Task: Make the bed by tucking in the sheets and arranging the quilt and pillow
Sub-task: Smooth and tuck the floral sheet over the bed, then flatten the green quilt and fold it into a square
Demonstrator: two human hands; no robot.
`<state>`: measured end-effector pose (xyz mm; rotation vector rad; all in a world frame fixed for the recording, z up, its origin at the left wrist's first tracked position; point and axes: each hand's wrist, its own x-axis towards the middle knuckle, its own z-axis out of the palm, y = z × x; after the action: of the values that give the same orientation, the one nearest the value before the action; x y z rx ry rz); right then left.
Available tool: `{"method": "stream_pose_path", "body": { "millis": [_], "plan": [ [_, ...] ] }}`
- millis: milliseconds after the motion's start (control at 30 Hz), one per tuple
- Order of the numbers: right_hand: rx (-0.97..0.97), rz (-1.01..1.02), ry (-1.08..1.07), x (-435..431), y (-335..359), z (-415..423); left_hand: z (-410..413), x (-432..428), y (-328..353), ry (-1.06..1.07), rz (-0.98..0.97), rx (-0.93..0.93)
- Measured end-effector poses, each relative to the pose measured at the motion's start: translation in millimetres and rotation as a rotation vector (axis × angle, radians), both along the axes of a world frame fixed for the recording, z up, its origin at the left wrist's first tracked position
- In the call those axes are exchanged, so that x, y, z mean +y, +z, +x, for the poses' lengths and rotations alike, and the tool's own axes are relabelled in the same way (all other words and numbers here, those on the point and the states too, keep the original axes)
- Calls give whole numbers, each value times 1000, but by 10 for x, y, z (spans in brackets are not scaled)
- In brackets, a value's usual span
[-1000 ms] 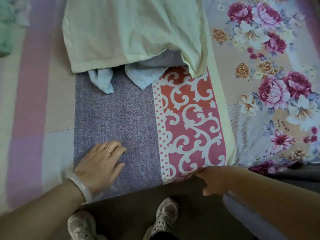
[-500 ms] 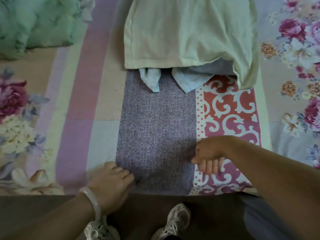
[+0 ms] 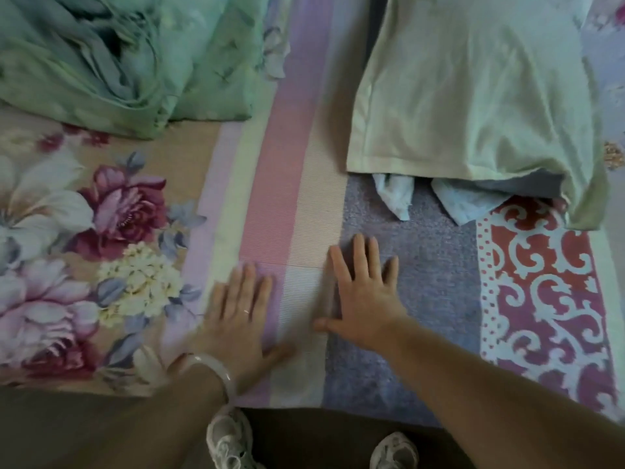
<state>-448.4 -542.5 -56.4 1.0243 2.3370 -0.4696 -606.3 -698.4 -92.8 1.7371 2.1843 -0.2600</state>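
Here, in the head view, we have both hands flat on the sheet (image 3: 291,198) near the bed's front edge. The left hand (image 3: 241,316) and the right hand (image 3: 365,292) lie side by side, fingers straight, gripping nothing. The quilt (image 3: 101,62) lies bunched at 10 o'clock, nearer our left hand. The pillow (image 3: 473,89) lies at 1 o'clock, nearer our right, its long axis seemingly running away from us. We judge any tuck turns on the sheet's edge at 6 o'clock.
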Motion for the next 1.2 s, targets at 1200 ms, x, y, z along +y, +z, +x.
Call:
{"method": "stream_pose_path", "body": {
  "millis": [1200],
  "plan": [
    [799, -171, 259, -1279, 37, -3403, -2947, -1772, 353, 741, -65, 16]
  ]
}}
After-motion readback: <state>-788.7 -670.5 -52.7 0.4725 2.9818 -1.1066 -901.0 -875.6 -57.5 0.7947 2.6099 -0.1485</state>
